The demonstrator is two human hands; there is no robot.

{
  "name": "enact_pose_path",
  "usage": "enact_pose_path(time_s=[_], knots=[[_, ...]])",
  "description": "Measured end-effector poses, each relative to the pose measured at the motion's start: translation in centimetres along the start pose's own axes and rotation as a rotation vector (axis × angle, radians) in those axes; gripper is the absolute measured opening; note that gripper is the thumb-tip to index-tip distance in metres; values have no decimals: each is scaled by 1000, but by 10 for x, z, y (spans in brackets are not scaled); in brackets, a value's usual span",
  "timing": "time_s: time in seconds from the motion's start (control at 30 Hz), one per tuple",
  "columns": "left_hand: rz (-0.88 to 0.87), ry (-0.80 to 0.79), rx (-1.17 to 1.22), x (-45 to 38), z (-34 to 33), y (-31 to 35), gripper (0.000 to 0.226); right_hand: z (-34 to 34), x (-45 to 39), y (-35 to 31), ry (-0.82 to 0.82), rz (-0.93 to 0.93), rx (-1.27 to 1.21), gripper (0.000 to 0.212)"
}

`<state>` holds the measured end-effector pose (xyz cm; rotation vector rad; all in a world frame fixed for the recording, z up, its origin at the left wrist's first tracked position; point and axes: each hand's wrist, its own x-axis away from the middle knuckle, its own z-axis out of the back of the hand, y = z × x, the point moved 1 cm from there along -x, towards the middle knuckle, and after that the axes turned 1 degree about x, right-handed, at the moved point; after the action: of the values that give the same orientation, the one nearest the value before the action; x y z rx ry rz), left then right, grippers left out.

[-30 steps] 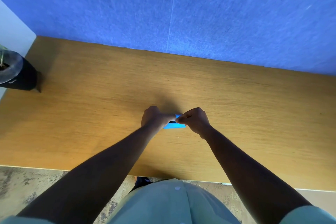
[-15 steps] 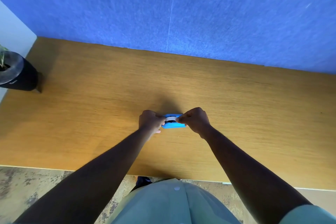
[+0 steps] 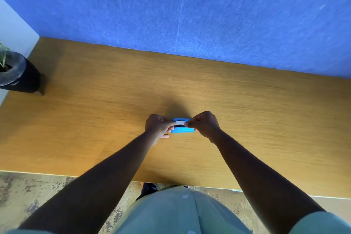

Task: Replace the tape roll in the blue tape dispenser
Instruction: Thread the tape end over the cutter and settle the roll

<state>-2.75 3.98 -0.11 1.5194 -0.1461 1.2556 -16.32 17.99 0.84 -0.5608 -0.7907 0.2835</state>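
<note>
Since half a second ago the left hand [image 3: 159, 127] has slid a little to the right, so its fingertips now reach the white strip over the blue tape dispenser [image 3: 182, 129]; a second ago that hand lay over the dispenser's left half and hid most of it. The right hand [image 3: 204, 124] has barely shifted.

Head view: the blue tape dispenser sits on the wooden tabletop [image 3: 247, 116], near the middle and closer to the front edge than to the back. Its long side runs left to right. A white band of tape [image 3: 179, 122] crosses its top, with a dark opening just behind it. The left hand's thumb and forefinger are pressed together on the left end of that white band, the other fingers curled below beside the dispenser's left end. The right hand is pinching the band's right end between thumb and forefinger, knuckles up, the rest of the fingers folded in. Whether the band is a loose strip or the roll's edge I cannot tell. Both bare forearms reach in from the bottom of the frame, over a pale green shirt [image 3: 176, 213].

At the far left edge stands a dark plant pot [image 3: 18, 79], well apart from the hands. A blue felt wall panel [image 3: 190, 9] rises behind the tabletop, and mottled floor [image 3: 28, 192] shows below its front edge
</note>
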Motion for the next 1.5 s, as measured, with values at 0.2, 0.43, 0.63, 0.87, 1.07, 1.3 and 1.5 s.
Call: enact_pose_path(time_s=[0.2,0.43,0.63,0.87,1.07,1.3,1.5], knots=[[21,-55,34,-1,7,-3,14,1,-1,-1,2,-9,4,19],[17,-69,31,-4,6,-4,12,3,2,-2,-1,-7,13,18],[24,-96,66,-4,6,-6,28,0,-1,-13,-41,-7,193,36],[40,-64,168,0,5,-9,21,-2,-2,-39,-54,-2,379,60],[57,-74,178,0,5,-11,12,0,0,-40,-99,-28,361,53],[58,-64,176,-3,4,-12,29,3,1,-36,-72,-37,236,25],[45,-59,131,-6,4,-10,34,1,2,-39,-50,-73,245,25]])
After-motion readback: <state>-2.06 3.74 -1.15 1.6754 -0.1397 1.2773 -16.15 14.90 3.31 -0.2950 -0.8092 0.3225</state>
